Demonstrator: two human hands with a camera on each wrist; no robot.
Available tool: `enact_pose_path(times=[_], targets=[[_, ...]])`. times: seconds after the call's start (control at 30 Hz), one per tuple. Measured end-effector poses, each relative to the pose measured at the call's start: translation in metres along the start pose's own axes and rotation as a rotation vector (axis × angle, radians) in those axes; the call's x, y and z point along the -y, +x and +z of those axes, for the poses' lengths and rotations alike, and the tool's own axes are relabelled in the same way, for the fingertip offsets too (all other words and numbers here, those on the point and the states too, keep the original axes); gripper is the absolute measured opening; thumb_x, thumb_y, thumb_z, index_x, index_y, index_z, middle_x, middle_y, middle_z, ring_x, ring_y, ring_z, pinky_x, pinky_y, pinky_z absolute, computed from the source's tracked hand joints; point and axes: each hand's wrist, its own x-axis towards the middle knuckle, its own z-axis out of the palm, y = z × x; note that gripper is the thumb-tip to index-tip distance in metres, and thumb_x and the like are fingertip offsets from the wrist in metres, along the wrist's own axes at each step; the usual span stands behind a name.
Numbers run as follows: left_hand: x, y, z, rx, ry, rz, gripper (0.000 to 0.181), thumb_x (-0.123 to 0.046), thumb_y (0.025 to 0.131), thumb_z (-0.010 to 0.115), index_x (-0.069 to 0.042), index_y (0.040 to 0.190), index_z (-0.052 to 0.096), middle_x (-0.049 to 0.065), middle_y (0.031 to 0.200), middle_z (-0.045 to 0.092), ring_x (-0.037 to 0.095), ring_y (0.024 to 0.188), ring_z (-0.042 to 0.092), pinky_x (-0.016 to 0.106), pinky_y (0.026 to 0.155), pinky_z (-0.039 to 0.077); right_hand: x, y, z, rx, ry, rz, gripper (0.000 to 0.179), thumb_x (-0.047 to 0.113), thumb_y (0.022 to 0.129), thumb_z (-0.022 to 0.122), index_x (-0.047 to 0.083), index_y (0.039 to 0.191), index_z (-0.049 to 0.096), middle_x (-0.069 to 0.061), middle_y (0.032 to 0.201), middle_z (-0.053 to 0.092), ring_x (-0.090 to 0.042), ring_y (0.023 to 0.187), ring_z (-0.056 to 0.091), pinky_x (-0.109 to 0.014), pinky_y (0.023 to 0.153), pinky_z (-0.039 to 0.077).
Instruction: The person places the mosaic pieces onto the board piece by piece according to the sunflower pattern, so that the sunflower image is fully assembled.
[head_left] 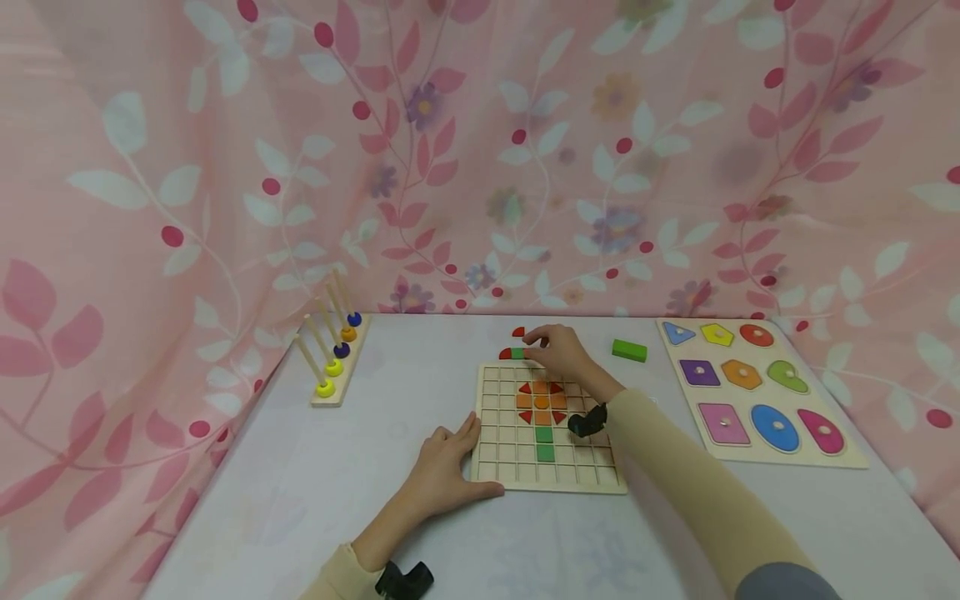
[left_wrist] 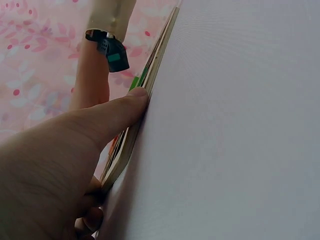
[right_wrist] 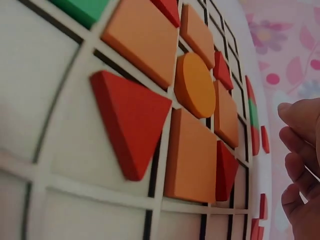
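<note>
A wooden grid board (head_left: pixel 495 477) lies on the table. On it are orange squares (head_left: pixel 542 418) around an orange disc (right_wrist: pixel 196 86), with red triangles (right_wrist: pixel 131 122) at the corners. Two green squares (head_left: pixel 544 452) run toward the near edge. My left hand (head_left: pixel 442 471) rests at the board's near left corner, thumb along the near edge and fingers by the left side. Beyond the far edge, my right hand (head_left: pixel 561 352) hovers beside a green piece (head_left: pixel 518 353) and red pieces (head_left: pixel 518 332). Its fingers are loosely bent, with nothing visible between them.
A peg stand (head_left: pixel 327 402) with coloured rings is at the left. A green block (head_left: pixel 629 350) lies right of my right hand. At the right is a shape puzzle board (head_left: pixel 731 452) with knobbed pieces. A floral pink curtain (head_left: pixel 480 167) hangs behind the table.
</note>
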Motion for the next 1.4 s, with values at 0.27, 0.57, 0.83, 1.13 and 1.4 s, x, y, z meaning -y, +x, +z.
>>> enact_pose_path(times=[0.27,0.57,0.83,1.13,1.4], targets=[[-0.002,0.000,-0.002,-0.001,0.001,-0.004,0.116,-0.069,0.075,0.086,-0.006,0.162,0.043,0.007,0.171,0.035,0.012,0.086,0.034,0.029,0.071,0.031,-0.007,0.010,0.007,0.037,0.003,0.041,0.028,0.013,0.098,0.076,-0.001,0.122,0.077,-0.016,0.104,0.071,-0.023,0.085,0.057,-0.032,0.072,0.045],[-0.003,0.000,-0.002,0.014,0.007,-0.009,0.116,-0.070,0.075,0.086,-0.005,0.161,0.043,0.008,0.172,0.034,0.013,0.088,0.035,0.030,0.072,0.031,-0.010,0.012,0.011,0.048,-0.066,0.004,0.027,0.011,0.097,0.076,-0.001,0.122,0.077,-0.014,0.098,0.069,-0.023,0.084,0.054,-0.033,0.074,0.045],[-0.005,-0.001,-0.002,0.006,0.004,-0.003,0.115,-0.070,0.075,0.085,-0.005,0.161,0.044,0.009,0.171,0.036,0.013,0.089,0.036,0.030,0.075,0.032,-0.012,0.012,0.015,0.048,-0.080,-0.006,0.026,0.012,0.098,0.075,0.000,0.122,0.077,-0.016,0.114,0.072,-0.025,0.091,0.055,-0.037,0.081,0.047],[-0.003,-0.002,0.001,-0.015,-0.004,0.020,0.115,-0.069,0.075,0.086,-0.003,0.160,0.045,0.011,0.170,0.038,0.013,0.087,0.036,0.030,0.076,0.032,-0.011,0.014,0.017,0.052,-0.093,-0.053,0.025,0.011,0.100,0.072,-0.001,0.122,0.076,-0.017,0.117,0.074,-0.026,0.093,0.060,-0.043,0.086,0.053],[-0.001,-0.001,0.001,-0.005,0.013,0.014,0.117,-0.071,0.075,0.085,-0.004,0.161,0.044,0.009,0.170,0.036,0.013,0.088,0.035,0.030,0.077,0.031,-0.016,0.018,0.020,0.056,-0.094,-0.048,0.022,0.014,0.101,0.072,0.004,0.119,0.078,-0.014,0.119,0.074,-0.025,0.097,0.060,-0.042,0.089,0.053]])
